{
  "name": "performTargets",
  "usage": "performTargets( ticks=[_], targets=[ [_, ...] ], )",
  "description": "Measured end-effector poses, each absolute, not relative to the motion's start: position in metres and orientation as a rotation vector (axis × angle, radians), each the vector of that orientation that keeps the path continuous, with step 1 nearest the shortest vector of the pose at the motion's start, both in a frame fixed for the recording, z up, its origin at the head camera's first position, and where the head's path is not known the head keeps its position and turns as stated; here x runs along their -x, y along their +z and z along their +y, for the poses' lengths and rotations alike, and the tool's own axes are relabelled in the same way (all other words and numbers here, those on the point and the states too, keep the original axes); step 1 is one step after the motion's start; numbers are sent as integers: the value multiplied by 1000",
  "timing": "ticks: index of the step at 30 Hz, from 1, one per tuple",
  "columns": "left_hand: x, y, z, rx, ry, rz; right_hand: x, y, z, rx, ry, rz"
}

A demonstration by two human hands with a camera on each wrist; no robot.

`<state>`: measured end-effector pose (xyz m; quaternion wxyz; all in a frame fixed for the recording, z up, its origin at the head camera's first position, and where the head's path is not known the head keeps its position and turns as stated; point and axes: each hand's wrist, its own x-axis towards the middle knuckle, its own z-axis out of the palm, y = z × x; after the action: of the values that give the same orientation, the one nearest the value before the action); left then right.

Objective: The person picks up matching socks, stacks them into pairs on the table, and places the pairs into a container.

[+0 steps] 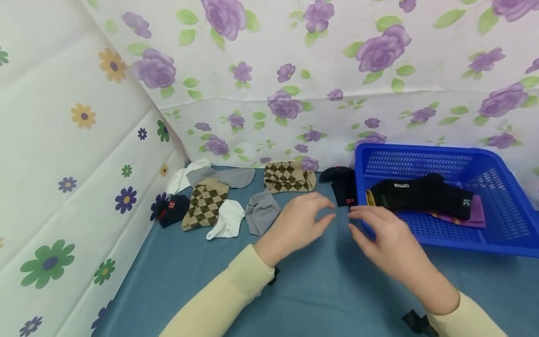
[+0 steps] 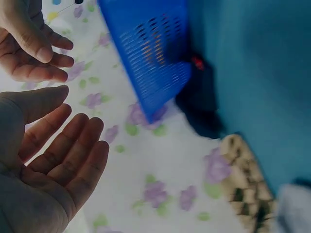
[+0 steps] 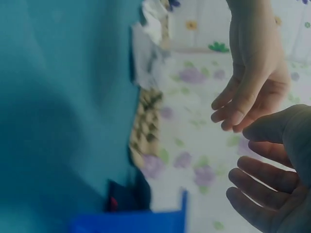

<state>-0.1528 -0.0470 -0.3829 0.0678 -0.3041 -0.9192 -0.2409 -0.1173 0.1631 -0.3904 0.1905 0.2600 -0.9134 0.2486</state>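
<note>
My left hand (image 1: 300, 223) and right hand (image 1: 385, 241) hover over the blue-green cloth, facing each other with a small gap between the fingertips. Neither holds anything; fingers are loosely bent. Beyond them a black sock (image 1: 343, 185) with red marks lies against the basket's left side. A brown argyle sock (image 1: 289, 177) is behind my left hand, and a grey sock (image 1: 262, 213) lies just left of it. In the blue basket (image 1: 421, 152), right of my right hand, a black sock marked COTTON (image 1: 421, 194) lies over a purple one (image 1: 477, 213).
Farther left lie a white sock (image 1: 229, 219), another argyle sock (image 1: 206, 203), a long grey sock (image 1: 227, 177), a white sock (image 1: 183, 179) at the back and a black sock (image 1: 173, 210). Flowered sheets (image 1: 252, 112) hang behind and along the left.
</note>
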Motion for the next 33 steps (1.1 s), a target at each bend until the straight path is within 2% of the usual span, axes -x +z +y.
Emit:
performTargets(
  ticks=[10, 19, 25, 33],
  targets=[
    [133, -435, -63, 856, -720, -2880, 105, -437, 148, -657, 744, -2816],
    [133, -447, -64, 872, -715, -2913, 103, -451, 148, -618, 728, -2855],
    [151, -439, -57, 857, -645, -2905, 102, -459, 145, -615, 695, -2870],
    [201, -433, -28, 821, -397, -2945, 97, -471, 143, -569, 675, -2891]
  ],
)
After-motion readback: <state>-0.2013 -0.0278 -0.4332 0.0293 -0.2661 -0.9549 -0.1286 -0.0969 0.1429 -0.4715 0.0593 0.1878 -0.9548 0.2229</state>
